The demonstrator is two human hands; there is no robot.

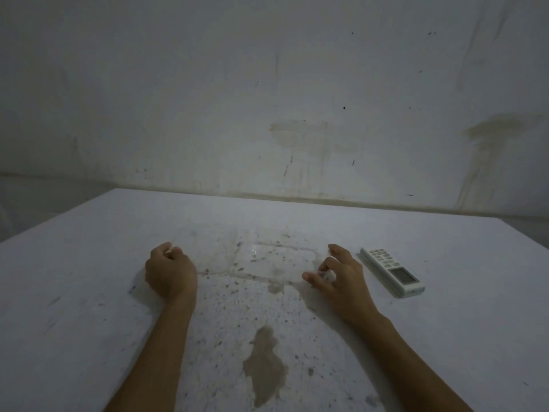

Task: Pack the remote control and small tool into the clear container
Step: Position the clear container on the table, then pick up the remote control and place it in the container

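Note:
A clear shallow container (274,261) lies on the table between my hands, hard to make out against the speckled top. A second clear piece, perhaps its lid (214,254), lies just to its left. The white remote control (392,270) lies face up to the right of my right hand, screen end toward me. My right hand (341,278) rests at the container's right edge, thumb and fingers pinched on a small pale object, seemingly the small tool (326,275), mostly hidden. My left hand (170,270) is a closed fist by the clear lid's left edge.
The white table (89,292) is speckled and carries a brown stain (264,367) near me. Its far edge meets a stained wall (267,114), and the left corner drops off at the far left.

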